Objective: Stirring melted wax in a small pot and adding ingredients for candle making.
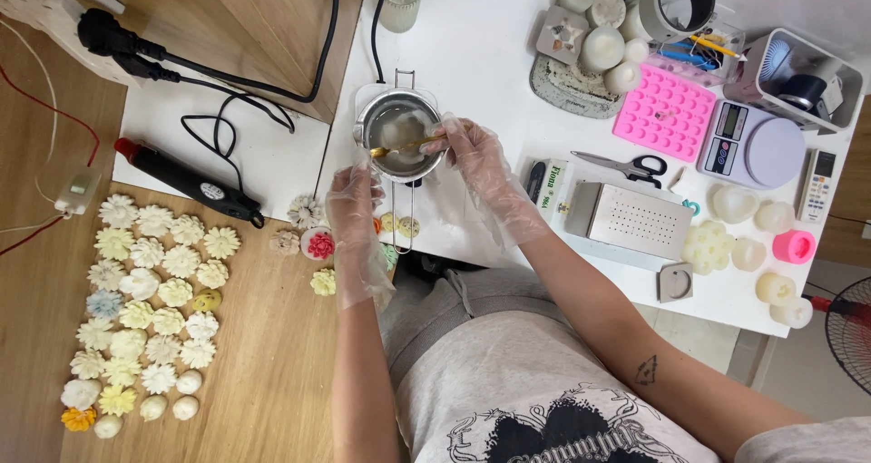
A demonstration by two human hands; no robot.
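Low in the frame's middle, the gloved left hand (pixel 352 211) rests curled just below the small metal pot (pixel 399 136), holding nothing I can make out. Just above, the gloved right hand (pixel 474 152) pinches a golden spoon (pixel 399 146) whose bowl dips into the pot, upper centre on the white table (pixel 472 55).

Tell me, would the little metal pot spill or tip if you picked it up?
Probably, if jerked. The metal pot holds pale liquid, so it could slosh. Its long handle sticks out to one side, so lifting there may tilt it. The left hand sits by that handle while the right hand stirs with a stick.
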